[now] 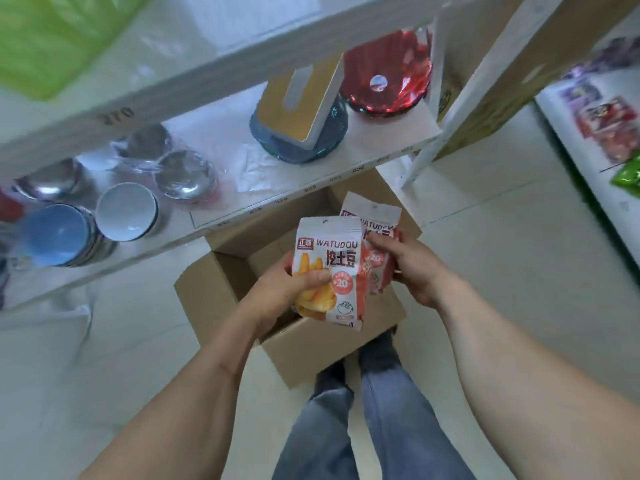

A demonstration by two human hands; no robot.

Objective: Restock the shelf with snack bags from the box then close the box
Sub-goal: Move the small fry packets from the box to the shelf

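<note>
At the centre of the frame the left hand (277, 289) grips one snack bag (329, 268) and the right hand (412, 265) another (375, 220) above the open box (311, 344) (contents hidden), so shelving on the shelf (346, 174) and closing remain.

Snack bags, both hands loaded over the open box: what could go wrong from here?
1. The left hand holds the front snack bag mostly with the thumb across its face; it could slip back into the cardboard box.
2. The right hand pinches the rear bags, fanned behind the front one; one may slide out.
3. The nearest shelf carries bowls, so bags could be misplaced or knock them.
</note>
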